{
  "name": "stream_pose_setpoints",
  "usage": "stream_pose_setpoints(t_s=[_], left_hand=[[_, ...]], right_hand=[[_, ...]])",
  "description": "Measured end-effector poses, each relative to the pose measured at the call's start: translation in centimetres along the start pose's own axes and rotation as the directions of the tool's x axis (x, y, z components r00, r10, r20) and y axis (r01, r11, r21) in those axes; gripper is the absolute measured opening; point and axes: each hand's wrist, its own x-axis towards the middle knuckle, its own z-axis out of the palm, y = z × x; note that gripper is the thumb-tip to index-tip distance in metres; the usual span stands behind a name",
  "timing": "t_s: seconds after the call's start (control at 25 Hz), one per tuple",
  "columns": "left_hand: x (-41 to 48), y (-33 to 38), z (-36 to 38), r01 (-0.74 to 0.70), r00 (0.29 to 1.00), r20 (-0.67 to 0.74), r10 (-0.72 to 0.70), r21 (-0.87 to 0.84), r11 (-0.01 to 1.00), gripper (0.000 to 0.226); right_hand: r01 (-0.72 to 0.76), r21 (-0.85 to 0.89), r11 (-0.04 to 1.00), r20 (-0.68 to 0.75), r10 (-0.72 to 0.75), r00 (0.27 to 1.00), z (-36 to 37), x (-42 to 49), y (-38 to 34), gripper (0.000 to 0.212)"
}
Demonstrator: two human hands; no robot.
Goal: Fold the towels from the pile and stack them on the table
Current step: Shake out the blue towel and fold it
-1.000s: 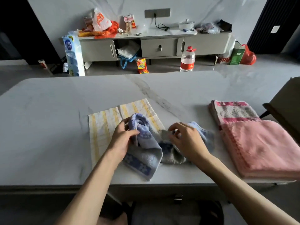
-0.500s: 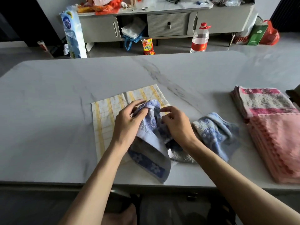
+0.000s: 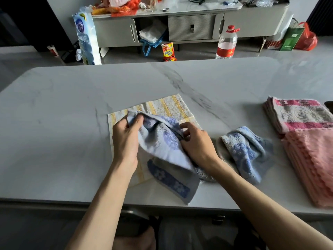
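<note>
- The blue towel [image 3: 162,143] is now lifted and stretched between both hands, above the yellow-striped towel [image 3: 167,107] on the table [image 3: 72,123].
- Left hand [image 3: 126,141] pinches its far corner; right hand [image 3: 196,143] pinches the top edge.
- Its bunched end [image 3: 246,152] has slid right, near the pink stack [image 3: 310,159].

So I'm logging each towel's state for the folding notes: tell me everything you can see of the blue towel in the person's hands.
The blue towel looks like soft terry, pale blue with darker blue floral blotches and a dark blue flowered band near its lower end. It is unfolded and rumpled. The left hand pinches its upper left edge, and the right hand grips the edge further right. It drapes over the yellow striped towel, its lower end reaching the near edge of the table.
</note>
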Motion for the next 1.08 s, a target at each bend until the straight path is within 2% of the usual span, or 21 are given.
stream_pose_setpoints(t_s=[0.12,0.2,0.24,0.28,0.32,0.4,0.48,0.56,0.64,0.72,0.8,0.88,0.96,1.04,1.08], left_hand=[[1.0,0.1,-0.3,-0.031,0.988,-0.154,0.029,-0.011,0.999,0.016],[1.5,-0.1,-0.3,-0.023,0.982,-0.187,0.015,-0.038,0.999,0.018],[1.6,-0.1,-0.1,-0.006,0.983,-0.185,-0.002,-0.044,0.999,0.017],[1.6,-0.2,0.1,0.018,0.985,-0.169,-0.027,-0.056,0.998,0.016],[1.4,-0.2,0.4,0.042,0.989,-0.141,-0.053,-0.076,0.996,0.014],[1.0,0.1,1.2,0.081,0.992,-0.091,-0.09,-0.106,0.991,0.012],[0.6,0.4,1.9,0.118,0.991,-0.053,-0.126,-0.133,0.984,0.013],[0.3,0.6,2.6,0.137,0.99,0.005,-0.138,-0.158,0.978,0.014],[-0.3,0.6,3.7,0.132,0.99,0.07,-0.121,-0.167,0.977,0.013],[-1.3,0.8,4.7,0.102,0.99,0.106,-0.088,-0.136,0.985,0.014],[-2.0,0.5,5.7,0.092,0.985,0.153,-0.077,-0.096,0.991,0.018],[-2.3,0.3,6.1,0.092,0.979,0.189,-0.082,-0.047,0.995,0.026],[-2.5,-0.1,6.5,0.099,0.977,0.19,-0.1,0.016,0.995,0.024],[-3.0,-0.3,6.9,0.106,0.97,0.215,-0.112,0.041,0.994,0.019],[-3.2,-0.5,7.1,0.104,0.962,0.249,-0.116,0.061,0.993,0.02]], right_hand=[[0.064,0.165,0.984,-0.148,-0.04,0.988,-1.9,0.5,-0.8,0.032],[0.195,0.223,0.955,-0.251,-0.137,0.958,-3.9,0.8,-1.1,0.035],[0.237,0.172,0.956,-0.274,-0.185,0.944,-4.8,0.9,-0.6,0.037],[0.23,0.036,0.973,-0.265,-0.212,0.941,-5.7,0.9,0.4,0.038],[0.161,-0.17,0.972,-0.217,-0.196,0.956,-6.7,0.8,1.8,0.038],[-0.058,-0.533,0.844,-0.102,0.004,0.995,-8.4,0.0,4.4,0.034],[-0.192,-0.661,0.726,-0.05,0.212,0.976,-9.9,-1.3,5.7,0.035],[-0.182,-0.625,0.759,0.002,0.235,0.972,-10.6,-1.8,6.1,0.035],[-0.089,-0.481,0.872,0.025,0.115,0.993,-11.1,-2.3,6.1,0.023],[0.096,-0.306,0.947,-0.051,-0.117,0.992,-11.5,-3.1,5.8,0.01],[0.306,-0.207,0.929,-0.177,-0.343,0.922,-12.2,-4.1,5.3,0.005],[0.392,-0.202,0.898,-0.178,-0.427,0.887,-12.5,-4.9,5.5,0.01],[0.316,-0.28,0.906,-0.041,-0.34,0.939,-12.5,-5.3,6.6,0.03],[0.145,-0.375,0.915,0.081,-0.124,0.989,-12.5,-5.6,7.8,0.054],[0.05,-0.403,0.914,0.08,-0.02,0.997,-12.6,-5.7,8.0,0.056]])
